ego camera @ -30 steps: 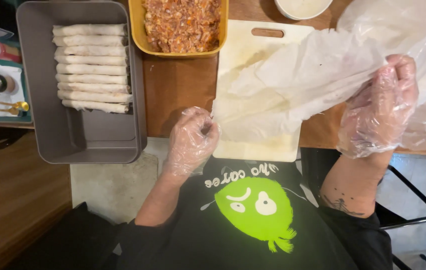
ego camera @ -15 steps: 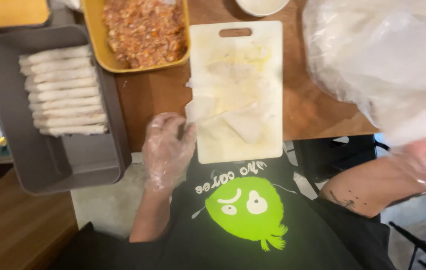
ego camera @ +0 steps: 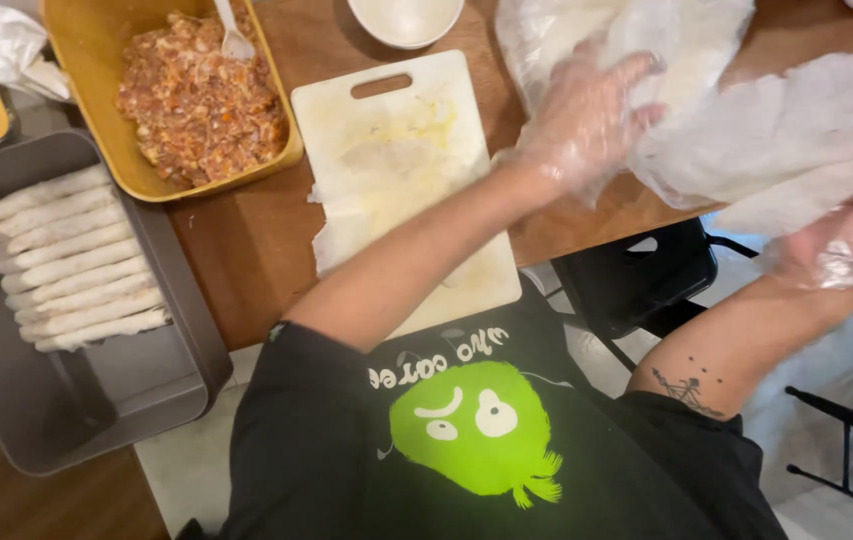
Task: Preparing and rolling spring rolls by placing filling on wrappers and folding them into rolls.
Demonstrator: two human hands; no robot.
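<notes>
At the bench's right edge, the gloved fingers (ego camera: pixel 637 75) of the left hand (ego camera: pixel 587 120) lie spread and released on a plastic bag of wrappers (ego camera: pixel 647 35), while the right hand (ego camera: pixel 852 240) grips a crumpled bag (ego camera: pixel 797 140) (partly off the edge). Fetching a wrapper seems the step in hand; separating one sheet looks delicate. One cutting board (ego camera: pixel 397 170), one yellow tub of filling (ego camera: pixel 202 100), roughly eight rolls (ego camera: pixel 72 255) in one grey tray (ego camera: pixel 147 400).

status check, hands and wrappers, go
Left hand reaching into wrapper bag. Right hand gripping bag's plastic. One wrapper on board. Nothing blocking.
</notes>
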